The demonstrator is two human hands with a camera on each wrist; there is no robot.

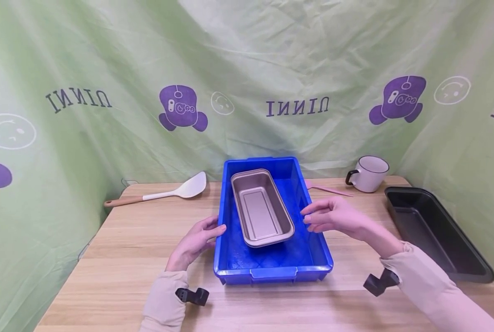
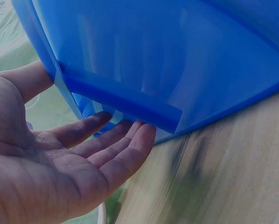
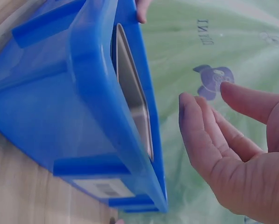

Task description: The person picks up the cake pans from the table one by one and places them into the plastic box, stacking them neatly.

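A blue plastic bin [image 1: 234, 258] stands on the wooden table. Inside it lies a bronze-coloured loaf pan [image 1: 258, 212], turned at a slant to the bin's sides. My left hand [image 1: 194, 242] holds the bin's left side, thumb on the rim. From the left wrist, the other fingers [image 2: 142, 140] reach under the ledge on the bin's outer wall. My right hand [image 1: 334, 216] hovers near the bin's right rim, holding nothing. Its fingers are loosely bent and the thumb stands apart from them in the right wrist view.
A white spatula [image 1: 191, 186] with a wooden handle lies back left. At the back right are a pink utensil [image 1: 332, 190], partly hidden by the bin, and a white mug [image 1: 370, 174]. A black loaf pan [image 1: 433, 230] is on the right. Green printed cloth [image 1: 247, 60] hangs behind.
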